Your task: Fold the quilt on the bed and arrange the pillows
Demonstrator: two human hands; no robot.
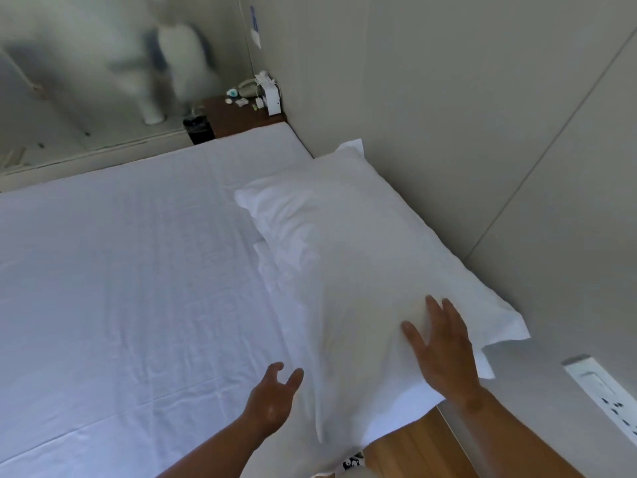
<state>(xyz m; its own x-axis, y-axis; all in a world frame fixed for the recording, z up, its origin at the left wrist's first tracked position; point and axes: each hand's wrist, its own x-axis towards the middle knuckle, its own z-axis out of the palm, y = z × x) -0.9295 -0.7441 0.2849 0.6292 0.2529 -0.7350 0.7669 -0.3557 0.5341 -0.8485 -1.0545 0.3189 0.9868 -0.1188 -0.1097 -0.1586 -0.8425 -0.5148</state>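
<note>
two hands at near end of plump white fabric pillow [344, 243]: right hand [444, 350] flat, fingers spread, pressing it; left hand [272, 398] loosely curled, empty, just beside. pillow lies on white-sheeted bed [120, 270] along grey wall [448, 98]. small black bin [199, 130]: contents unreadable.

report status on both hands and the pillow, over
Right hand open, flat on near end of pillow. Left hand open, fingers loosely curled at its side, contact unclear. It lies on bed along wall. Quilt not in view.
</note>
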